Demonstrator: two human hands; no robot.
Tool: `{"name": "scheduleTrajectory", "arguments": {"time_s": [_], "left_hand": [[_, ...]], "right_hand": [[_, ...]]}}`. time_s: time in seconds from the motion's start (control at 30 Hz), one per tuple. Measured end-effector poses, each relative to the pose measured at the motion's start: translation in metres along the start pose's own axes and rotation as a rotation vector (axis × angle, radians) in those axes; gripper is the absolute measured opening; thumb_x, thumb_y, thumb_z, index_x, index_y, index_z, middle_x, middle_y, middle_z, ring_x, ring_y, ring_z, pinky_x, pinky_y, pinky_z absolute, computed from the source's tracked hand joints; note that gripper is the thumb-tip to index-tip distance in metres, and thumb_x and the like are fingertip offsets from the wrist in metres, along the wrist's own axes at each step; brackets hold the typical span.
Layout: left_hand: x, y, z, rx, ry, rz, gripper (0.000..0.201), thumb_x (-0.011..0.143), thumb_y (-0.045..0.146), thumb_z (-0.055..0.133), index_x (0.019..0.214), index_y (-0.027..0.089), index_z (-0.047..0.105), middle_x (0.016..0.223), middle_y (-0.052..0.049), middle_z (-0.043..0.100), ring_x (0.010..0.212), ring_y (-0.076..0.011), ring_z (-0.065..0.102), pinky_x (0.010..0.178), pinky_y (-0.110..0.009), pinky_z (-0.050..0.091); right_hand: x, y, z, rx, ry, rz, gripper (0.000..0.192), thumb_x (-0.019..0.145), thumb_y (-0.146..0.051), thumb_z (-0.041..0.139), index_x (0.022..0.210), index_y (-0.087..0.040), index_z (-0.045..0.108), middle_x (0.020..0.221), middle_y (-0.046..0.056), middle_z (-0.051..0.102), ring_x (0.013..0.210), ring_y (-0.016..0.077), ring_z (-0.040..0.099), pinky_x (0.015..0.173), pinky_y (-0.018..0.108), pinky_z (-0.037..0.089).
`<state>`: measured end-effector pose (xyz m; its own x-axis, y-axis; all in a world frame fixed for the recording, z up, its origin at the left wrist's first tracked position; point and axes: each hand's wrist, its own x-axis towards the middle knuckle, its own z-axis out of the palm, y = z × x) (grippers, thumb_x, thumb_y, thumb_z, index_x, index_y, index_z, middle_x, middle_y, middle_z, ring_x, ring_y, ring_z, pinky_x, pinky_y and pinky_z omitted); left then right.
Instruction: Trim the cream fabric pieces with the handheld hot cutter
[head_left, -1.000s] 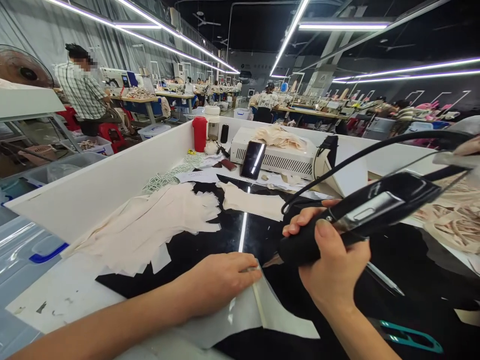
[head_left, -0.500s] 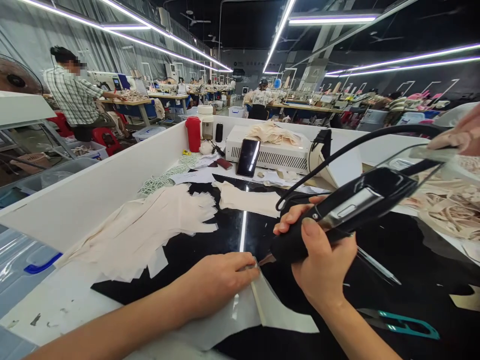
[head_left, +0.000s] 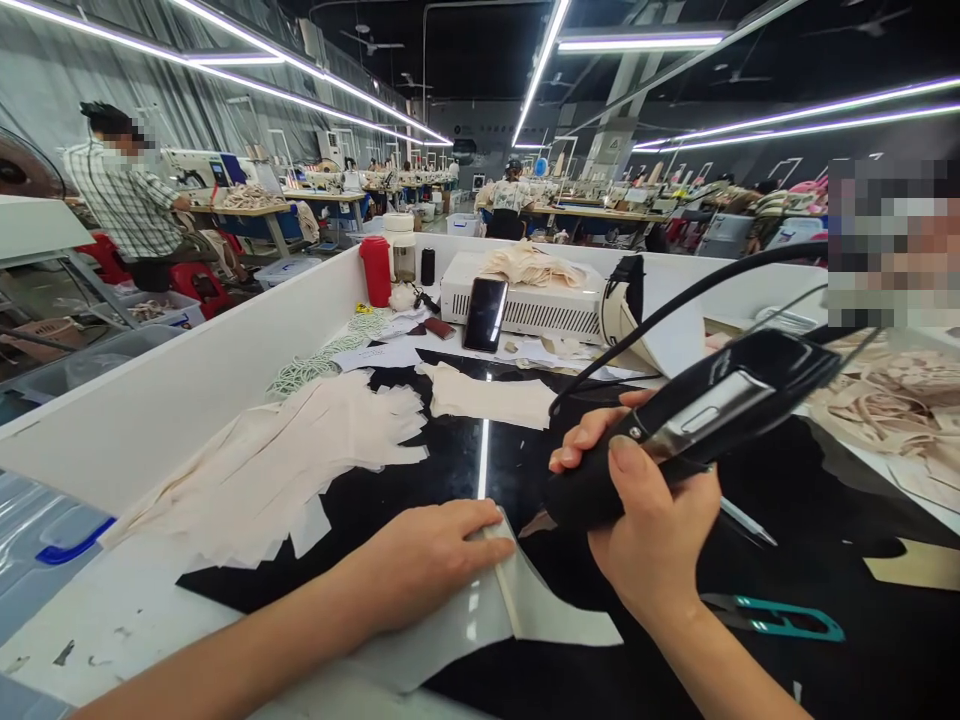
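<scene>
My left hand (head_left: 442, 555) rests on a translucent sheet (head_left: 427, 655), its thumb and forefinger slightly apart near the sheet's top corner. Next to its fingertips, a pale cut piece (head_left: 566, 615) with a curved edge shows under or beside the sheet. My right hand (head_left: 660, 530) wraps round a black corded hot knife (head_left: 712, 420). The tool's flat coppery tip (head_left: 538, 522) points down and left, a small gap from the sheet. Beneath lies a black glossy work surface (head_left: 360, 525). Teal thread snips (head_left: 787, 618) and a silver pen (head_left: 748, 522) lie to the right.
Layered cream fabric pieces (head_left: 277, 470) spread at left, and another fabric strip (head_left: 487, 395) lies ahead. A phone (head_left: 485, 314) leans against a white vented box (head_left: 540, 300). Low white walls (head_left: 210, 350) border the table. A cable (head_left: 675, 300) arches at right by heaped fabric (head_left: 885, 400).
The camera view has shifted slightly right. The hot knife's tip is a little farther from the sheet's edge. My left hand stays on the sheet, its thumb and forefinger more visibly apart.
</scene>
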<state>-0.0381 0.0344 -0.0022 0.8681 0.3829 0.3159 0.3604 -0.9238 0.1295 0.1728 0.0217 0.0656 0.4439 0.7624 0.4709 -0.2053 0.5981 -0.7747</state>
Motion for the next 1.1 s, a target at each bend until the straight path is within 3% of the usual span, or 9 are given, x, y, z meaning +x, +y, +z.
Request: {"name": "scheduleTrajectory", "arguments": {"time_s": [0.23, 0.57, 0.77, 0.9, 1.0, 1.1], "left_hand": [[-0.001, -0.002, -0.001, -0.018, -0.002, 0.010, 0.033, 0.111, 0.006, 0.053, 0.136, 0.019, 0.070, 0.151, -0.015, 0.070, 0.133, -0.0287, 0.075, 0.101, -0.035, 0.068], [0.000, -0.003, -0.002, 0.015, 0.082, 0.059, 0.035, 0.109, 0.002, 0.051, 0.132, 0.019, 0.072, 0.147, -0.014, 0.072, 0.134, -0.0247, 0.075, 0.103, -0.031, 0.068], [-0.002, -0.006, -0.001, -0.014, 0.065, 0.057, 0.034, 0.110, 0.004, 0.052, 0.133, 0.019, 0.073, 0.148, -0.016, 0.073, 0.135, -0.0274, 0.075, 0.105, -0.036, 0.068], [-0.003, -0.007, -0.002, -0.005, 0.034, 0.045, 0.034, 0.107, 0.001, 0.055, 0.130, 0.018, 0.073, 0.151, -0.014, 0.072, 0.141, -0.0276, 0.072, 0.113, -0.038, 0.064], [0.000, -0.005, -0.006, -0.014, 0.074, 0.094, 0.035, 0.103, -0.002, 0.053, 0.128, 0.013, 0.073, 0.149, -0.017, 0.073, 0.145, -0.0293, 0.068, 0.122, -0.043, 0.058], [0.007, 0.001, -0.010, -0.090, 0.081, 0.109, 0.034, 0.105, 0.000, 0.051, 0.130, 0.011, 0.072, 0.140, -0.018, 0.075, 0.135, -0.0263, 0.072, 0.117, -0.039, 0.061]], "right_hand": [[-0.007, -0.001, -0.001, 0.006, -0.013, 0.020, 0.039, 0.087, -0.038, 0.094, 0.113, -0.028, 0.068, 0.080, -0.007, 0.074, 0.062, 0.0144, 0.069, 0.065, 0.031, 0.062], [-0.012, 0.002, 0.000, 0.005, -0.030, 0.053, 0.040, 0.088, -0.041, 0.093, 0.115, -0.029, 0.066, 0.083, -0.007, 0.072, 0.065, 0.0139, 0.069, 0.068, 0.031, 0.061], [-0.012, 0.002, 0.000, -0.048, -0.031, 0.034, 0.034, 0.091, -0.038, 0.088, 0.114, -0.029, 0.064, 0.083, -0.007, 0.072, 0.064, 0.0158, 0.069, 0.067, 0.035, 0.061], [-0.009, -0.004, -0.001, -0.024, -0.005, 0.045, 0.039, 0.087, -0.041, 0.093, 0.113, -0.029, 0.066, 0.081, -0.007, 0.072, 0.063, 0.0160, 0.069, 0.065, 0.033, 0.061], [-0.009, -0.013, -0.005, -0.002, 0.008, 0.028, 0.041, 0.084, -0.042, 0.096, 0.111, -0.029, 0.068, 0.079, -0.006, 0.073, 0.062, 0.0160, 0.069, 0.062, 0.032, 0.062], [-0.011, -0.020, -0.010, -0.006, 0.005, 0.025, 0.040, 0.083, -0.042, 0.097, 0.110, -0.030, 0.069, 0.078, -0.006, 0.073, 0.061, 0.0165, 0.069, 0.061, 0.032, 0.063]]}}
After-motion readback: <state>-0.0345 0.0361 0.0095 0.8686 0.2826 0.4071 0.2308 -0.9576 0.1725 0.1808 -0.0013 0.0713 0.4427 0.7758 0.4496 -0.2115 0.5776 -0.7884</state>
